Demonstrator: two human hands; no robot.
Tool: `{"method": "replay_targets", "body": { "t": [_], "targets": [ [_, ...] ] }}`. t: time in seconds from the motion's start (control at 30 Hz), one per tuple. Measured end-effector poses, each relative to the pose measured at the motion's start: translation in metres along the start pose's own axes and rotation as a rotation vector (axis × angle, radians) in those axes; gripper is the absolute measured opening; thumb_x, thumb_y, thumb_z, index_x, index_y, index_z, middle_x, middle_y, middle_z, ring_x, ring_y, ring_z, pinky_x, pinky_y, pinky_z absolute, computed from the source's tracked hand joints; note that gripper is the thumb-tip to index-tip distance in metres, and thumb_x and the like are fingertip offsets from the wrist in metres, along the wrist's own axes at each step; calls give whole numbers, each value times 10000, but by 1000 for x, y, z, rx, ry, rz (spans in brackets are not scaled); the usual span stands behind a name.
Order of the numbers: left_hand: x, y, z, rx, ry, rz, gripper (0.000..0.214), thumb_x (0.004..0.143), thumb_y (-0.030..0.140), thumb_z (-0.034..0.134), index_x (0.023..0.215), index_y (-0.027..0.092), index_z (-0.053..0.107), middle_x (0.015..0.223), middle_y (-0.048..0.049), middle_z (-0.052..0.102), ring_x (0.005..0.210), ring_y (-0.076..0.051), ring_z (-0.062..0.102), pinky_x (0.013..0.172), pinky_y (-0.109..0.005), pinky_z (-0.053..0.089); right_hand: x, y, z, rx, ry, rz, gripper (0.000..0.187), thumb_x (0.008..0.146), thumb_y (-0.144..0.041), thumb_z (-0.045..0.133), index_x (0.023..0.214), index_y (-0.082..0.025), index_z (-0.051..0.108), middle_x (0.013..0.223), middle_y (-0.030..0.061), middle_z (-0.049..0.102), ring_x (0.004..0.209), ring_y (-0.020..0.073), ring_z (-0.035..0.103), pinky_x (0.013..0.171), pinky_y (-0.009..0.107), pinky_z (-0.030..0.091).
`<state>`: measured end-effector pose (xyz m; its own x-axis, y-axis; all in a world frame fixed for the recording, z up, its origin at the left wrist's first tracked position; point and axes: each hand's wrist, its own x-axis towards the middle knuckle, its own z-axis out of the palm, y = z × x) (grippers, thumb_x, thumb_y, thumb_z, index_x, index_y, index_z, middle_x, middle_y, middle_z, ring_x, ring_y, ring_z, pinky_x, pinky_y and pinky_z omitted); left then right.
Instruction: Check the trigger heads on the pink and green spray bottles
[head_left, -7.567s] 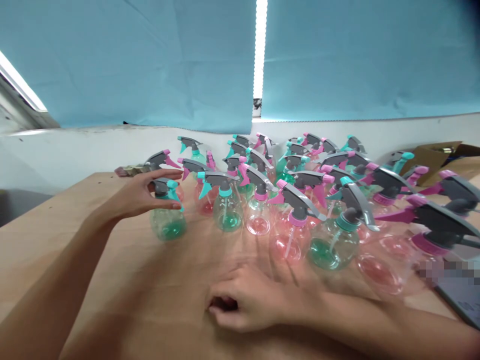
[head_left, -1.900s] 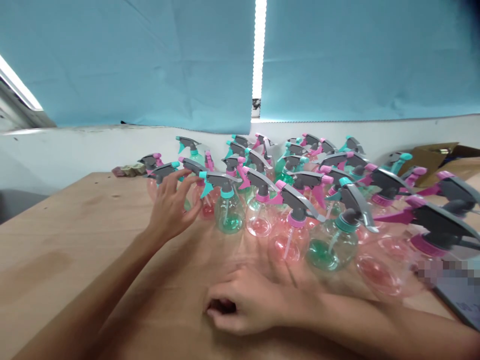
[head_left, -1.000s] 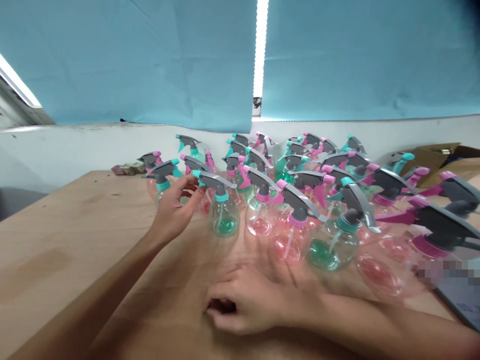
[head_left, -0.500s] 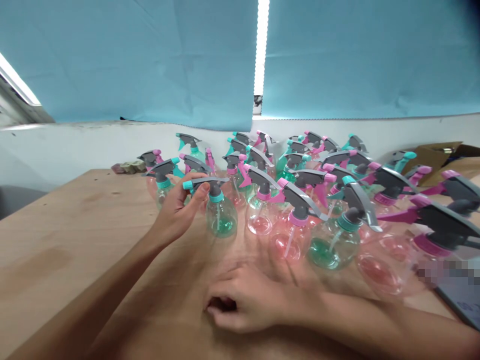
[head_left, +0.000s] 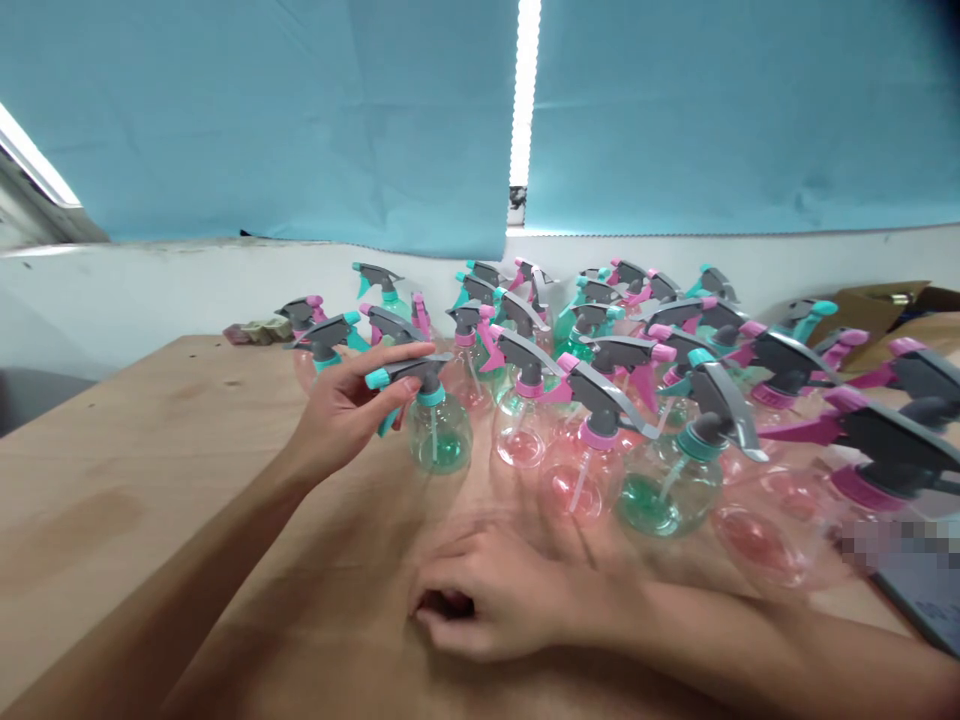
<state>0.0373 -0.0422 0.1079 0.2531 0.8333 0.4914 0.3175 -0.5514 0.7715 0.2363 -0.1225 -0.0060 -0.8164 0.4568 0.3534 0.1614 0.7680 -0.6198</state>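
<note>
My left hand [head_left: 349, 405] is around the spray head of a clear spray bottle [head_left: 441, 440] with a turquoise collar and nozzle. Its thumb lies on the near side of the grey head, a finger stretched along the top. The bottle stands upright on the table, its base tinted green, its turquoise trigger pointing left. Nearer to me, my right hand [head_left: 487, 595] rests on the wood with loosely curled fingers and a hollow between them; I see nothing in it. A pink-collared spray bottle [head_left: 520, 425] stands just right of the held one.
Many pink and turquoise spray bottles crowd the table [head_left: 187, 470] on the right and behind. A small crumpled bundle [head_left: 259, 333] lies at the back left edge. A cardboard box [head_left: 874, 315] and a partly blurred flat device [head_left: 926, 590] are at the right. Blue sheeting [head_left: 315, 120] hangs behind.
The held spray bottle has shifted slightly left. My left hand's upper finger has stretched further along the spray head, and the fingers are a little wider apart. My right hand has stayed put.
</note>
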Motion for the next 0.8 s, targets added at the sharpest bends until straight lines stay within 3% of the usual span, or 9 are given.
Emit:
{"method": "replay_targets", "body": {
  "t": [0.1, 0.23, 0.33, 0.4, 0.57, 0.67, 0.8],
  "targets": [
    [-1, -4, -2, 102, 65, 73, 227, 921, 339, 768, 1123, 258, 832, 879, -58, 742, 671, -167, 651, 595, -316, 565, 0, 1, 1, 9, -3, 8, 92, 944, -242, 602, 944, -208, 688, 826, -9, 730, 715, 121, 621, 697, 228, 438],
    [-1, -3, -1, 195, 101, 174, 137, 931, 335, 766, 1022, 257, 830, 992, -88, 747, 1012, -278, 717, 876, -453, 627, 0, 2, 2, -3, 4, 1, 95, 949, -251, 606, 942, -208, 690, 819, -12, 722, 716, 121, 621, 691, 232, 437],
    [-2, -1, 2, 143, 48, 196, 143, 989, 316, 688, 1054, 240, 789, 1259, -114, 738, 1244, -309, 673, 1057, -490, 564, 0, 1, 2, -21, -3, -6, 94, 953, -243, 601, 947, -207, 688, 823, -14, 723, 716, 121, 618, 701, 236, 445],
    [-3, 0, 5, 53, -29, 173, 166, 1028, 310, 629, 1114, 238, 752, 1366, -121, 713, 1325, -307, 645, 1093, -479, 537, 0, 1, 2, -32, -4, -11, 103, 957, -243, 595, 957, -207, 691, 838, -8, 731, 734, 126, 628, 721, 240, 454],
    [-5, -1, 6, 36, -90, 157, 193, 1054, 363, 577, 1075, 230, 715, 1302, -115, 708, 1328, -298, 615, 1143, -465, 479, -1, 0, 1, -49, -13, 0, 105, 954, -260, 594, 945, -208, 686, 832, -10, 732, 726, 126, 627, 719, 242, 455],
    [-6, -6, 3, 51, -102, 161, 308, 1056, 498, 514, 1091, 236, 672, 1283, -122, 662, 1280, -310, 589, 1129, -473, 462, 0, 0, 0, -32, -15, 7, 109, 953, -254, 590, 918, -202, 679, 822, -10, 729, 719, 124, 623, 701, 237, 450],
    [-7, -7, 1, 208, -104, 225, 446, 1058, 611, 415, 1108, 244, 664, 1142, -114, 616, 1176, -305, 542, 1099, -477, 431, 0, -1, -2, -45, -22, 9, 93, 951, -258, 602, 942, -212, 682, 856, -5, 741, 757, 138, 645, 740, 255, 458]
  ]
}}
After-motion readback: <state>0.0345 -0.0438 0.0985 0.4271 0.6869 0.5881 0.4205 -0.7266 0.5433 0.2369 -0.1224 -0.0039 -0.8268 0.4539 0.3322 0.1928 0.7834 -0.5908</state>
